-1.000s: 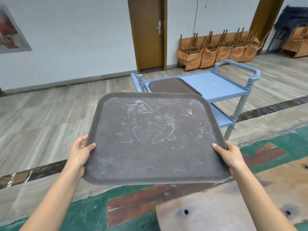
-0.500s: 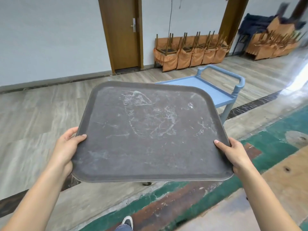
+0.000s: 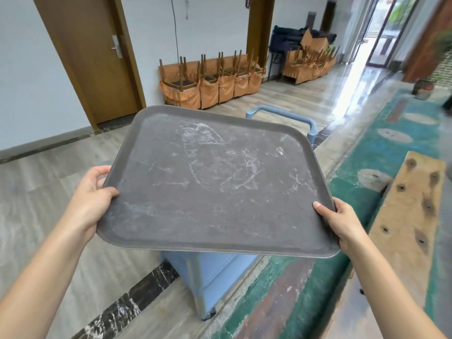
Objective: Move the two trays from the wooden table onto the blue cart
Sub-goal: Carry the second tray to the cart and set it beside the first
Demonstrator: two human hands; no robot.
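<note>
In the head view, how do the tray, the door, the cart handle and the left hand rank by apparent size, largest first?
1. tray, though it is nearest the camera
2. door
3. left hand
4. cart handle, partly hidden behind the tray, so its rank is unsure

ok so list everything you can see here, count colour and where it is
tray: one, dark grey-brown, scuffed white, held in mid-air over the cart
cart: one, blue, under and behind the tray, mostly hidden
door: one, brown, back wall on the left
chairs: a row, count unclear, orange covers, upturned against the back wall
wooden board: one, tan with dark holes, on the right
left hand: one, gripping the tray's left edge
right hand: one, gripping the tray's right edge
</note>
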